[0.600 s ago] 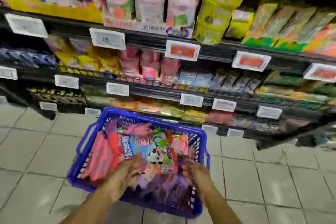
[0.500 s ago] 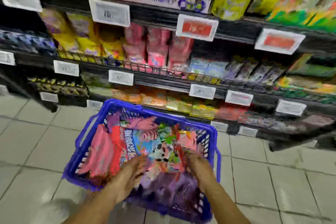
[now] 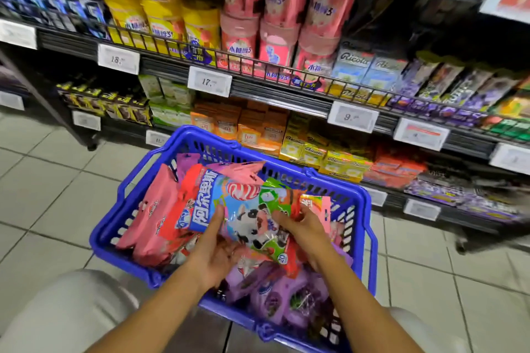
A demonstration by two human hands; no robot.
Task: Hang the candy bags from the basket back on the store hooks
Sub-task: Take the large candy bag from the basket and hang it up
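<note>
Gripping one candy bag (image 3: 243,218) between both hands, left hand (image 3: 213,252), right hand (image 3: 301,226), above basket (image 3: 114,226)

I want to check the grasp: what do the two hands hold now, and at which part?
Both hold the blue cow-print candy bag: the left hand at its lower left edge, the right hand at its right side.

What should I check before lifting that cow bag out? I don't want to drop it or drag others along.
1. Left hand grips the cow bag: ok, thumb on its face.
2. Right hand grip: ok, fingers curled on the bag's right edge.
3. Only one bag held: cannot tell.
4. Bag clear of the basket rim: ok.
5. Free hook in sight: not ok, only shelves show.
</note>
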